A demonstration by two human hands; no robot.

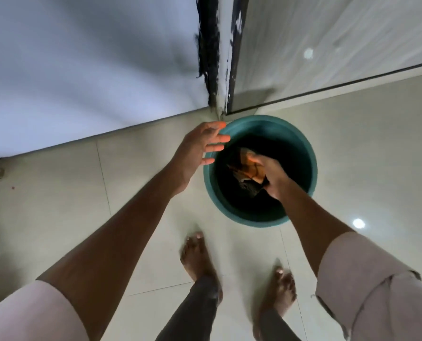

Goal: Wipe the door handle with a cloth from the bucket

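A round green bucket (301,143) stands on the tiled floor at the foot of a door frame. Inside it lies a crumpled orange and brown cloth (248,172) against a dark interior. My right hand (272,177) reaches down into the bucket with its fingers closed on the cloth. My left hand (200,146) hovers over the bucket's left rim, fingers spread and holding nothing. No door handle is in view.
A pale wall (82,70) runs along the left and a light door panel (328,45) along the right, with a dark chipped frame edge (217,57) between them. My bare feet (200,262) stand on the glossy floor tiles just before the bucket.
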